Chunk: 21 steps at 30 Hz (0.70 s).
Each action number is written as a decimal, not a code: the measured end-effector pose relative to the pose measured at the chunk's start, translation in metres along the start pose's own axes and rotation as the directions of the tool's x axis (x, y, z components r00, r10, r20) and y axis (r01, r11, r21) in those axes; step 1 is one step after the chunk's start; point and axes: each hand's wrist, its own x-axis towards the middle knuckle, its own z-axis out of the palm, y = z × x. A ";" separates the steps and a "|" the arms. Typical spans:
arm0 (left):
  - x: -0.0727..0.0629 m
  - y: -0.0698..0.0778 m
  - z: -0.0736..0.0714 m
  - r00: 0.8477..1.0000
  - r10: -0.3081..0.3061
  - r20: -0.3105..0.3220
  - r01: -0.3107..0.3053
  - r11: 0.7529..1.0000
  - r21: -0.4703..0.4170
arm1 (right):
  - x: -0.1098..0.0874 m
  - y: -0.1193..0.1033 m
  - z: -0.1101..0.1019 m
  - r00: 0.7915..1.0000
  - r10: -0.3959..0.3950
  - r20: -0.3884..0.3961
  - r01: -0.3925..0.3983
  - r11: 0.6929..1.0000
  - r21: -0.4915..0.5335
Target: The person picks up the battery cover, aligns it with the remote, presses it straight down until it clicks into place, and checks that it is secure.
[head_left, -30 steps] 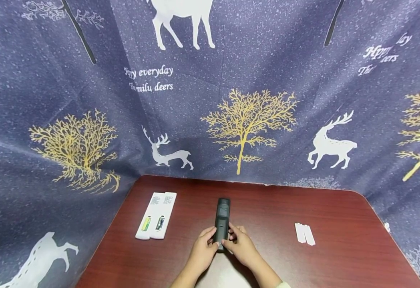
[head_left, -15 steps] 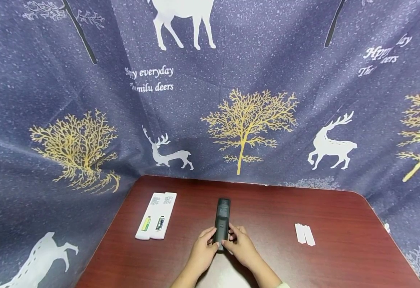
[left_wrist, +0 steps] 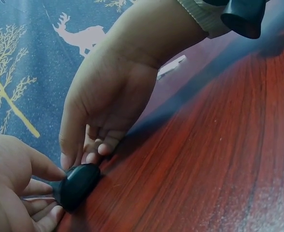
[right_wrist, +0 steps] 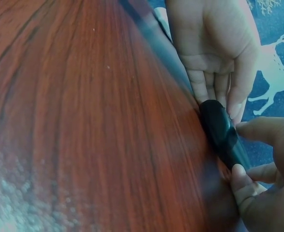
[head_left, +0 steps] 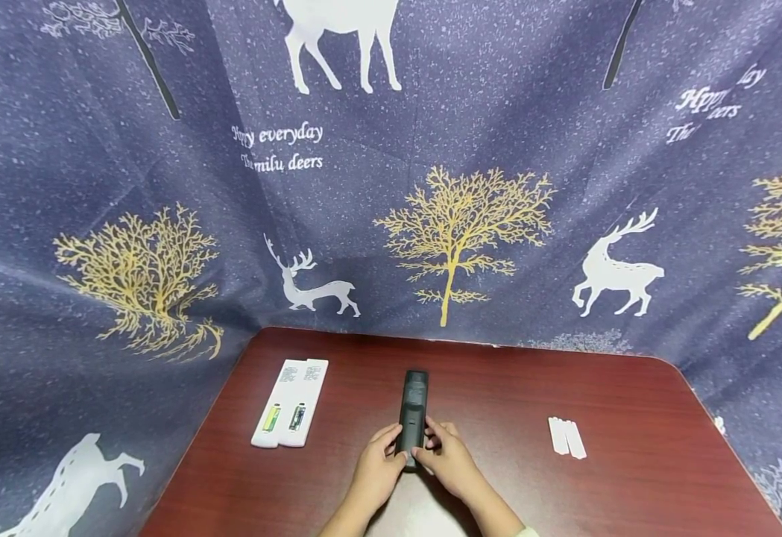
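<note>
A black remote control (head_left: 414, 410) lies back side up at the middle of the table, its long axis pointing away from me. My left hand (head_left: 376, 468) holds its left edge near the close end, thumb on the back and fingers along the side. Opposite it, my right hand (head_left: 456, 464) grips the right edge in the same way, thumb tip near the other thumb. Seen from the left wrist, the rounded end of the remote control (left_wrist: 80, 186) sits low at the table surface between both hands' fingers. The buttons face down, out of sight.
On the left lie two white remote controls (head_left: 289, 395) side by side, each with its battery bay open and a battery showing. Two small white battery covers (head_left: 557, 435) rest on the right. A dark blue patterned cloth (head_left: 364, 186) hangs behind the reddish wooden table (head_left: 498, 403).
</note>
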 end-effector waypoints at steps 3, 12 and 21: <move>-0.001 0.002 0.000 1.000 0.006 -0.014 -0.006 1.000 -0.007 | 0.001 0.000 0.000 1.000 0.003 -0.004 -0.003 1.000 0.006; -0.002 0.006 0.003 0.998 -0.020 -0.067 0.019 1.000 -0.018 | 0.000 -0.001 0.001 0.998 0.023 -0.050 -0.019 0.997 0.071; -0.003 0.008 0.000 0.988 -0.032 -0.149 0.020 0.996 -0.082 | 0.000 -0.003 0.003 0.994 0.076 -0.077 -0.061 0.982 0.177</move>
